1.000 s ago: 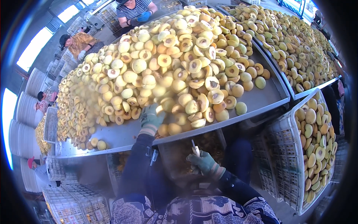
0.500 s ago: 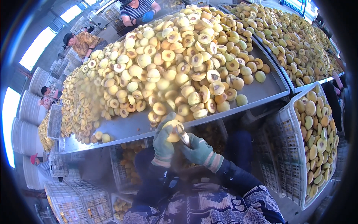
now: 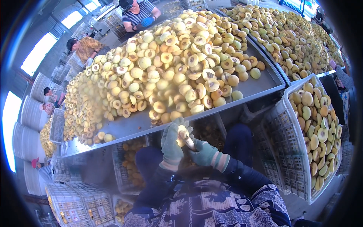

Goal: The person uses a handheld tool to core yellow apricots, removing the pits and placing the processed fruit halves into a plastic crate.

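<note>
Starting at the frame's left edge, stacked white crates [image 3: 26, 113] blur into the fisheye rim. Heaped peach halves [image 3: 166, 72] fill the sloping metal tabletop [image 3: 132, 126], within easy reach. At lower centre the gloved left hand [image 3: 172, 145] cups a peach [image 3: 183, 133], fingers curled round it, steadying it just below the tabletop edge. The right hand [image 3: 202, 153] is clenched on a small knife [image 3: 189, 143] against the fruit; its blade is mostly hidden. A white basket [image 3: 283, 151] of halves sits right.
</note>
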### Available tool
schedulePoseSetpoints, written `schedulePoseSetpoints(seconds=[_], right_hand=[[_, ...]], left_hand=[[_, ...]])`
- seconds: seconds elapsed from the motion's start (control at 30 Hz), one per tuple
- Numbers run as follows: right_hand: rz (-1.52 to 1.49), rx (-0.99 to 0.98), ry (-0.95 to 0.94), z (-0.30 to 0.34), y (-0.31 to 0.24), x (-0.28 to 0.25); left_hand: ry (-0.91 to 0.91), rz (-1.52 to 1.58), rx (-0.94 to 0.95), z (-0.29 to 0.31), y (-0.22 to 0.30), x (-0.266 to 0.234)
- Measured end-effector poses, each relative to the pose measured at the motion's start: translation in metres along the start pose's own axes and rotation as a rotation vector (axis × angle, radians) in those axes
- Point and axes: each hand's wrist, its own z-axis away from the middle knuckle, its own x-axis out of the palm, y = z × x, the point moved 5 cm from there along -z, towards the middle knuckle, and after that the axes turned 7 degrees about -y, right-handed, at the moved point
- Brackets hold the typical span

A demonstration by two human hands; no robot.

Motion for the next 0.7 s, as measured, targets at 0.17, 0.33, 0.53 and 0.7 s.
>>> schedulePoseSetpoints(seconds=[0.17, 0.33, 0.53, 0.7], right_hand=[[-0.350, 0.286, -0.405, 0.017, -0.018, 0.007], [-0.781, 0.292, -0.554, 0.022, -0.007, 0.011], [-1.732, 0.157, -0.948, 0.026, -0.002, 0.036], [-1.673, -0.144, -1.157, 0.028, -0.011, 0.027]], left_hand=[[0.001, -0.043, 0.038, 0.009, 0.001, -0.004], [-0.014, 0.027, -0.061, 0.012, -0.006, -0.002], [-0.043, 0.057, 0.069, 0.008, -0.013, -0.005], [0.135, -0.088, 0.095, -0.004, 0.016, -0.053]])
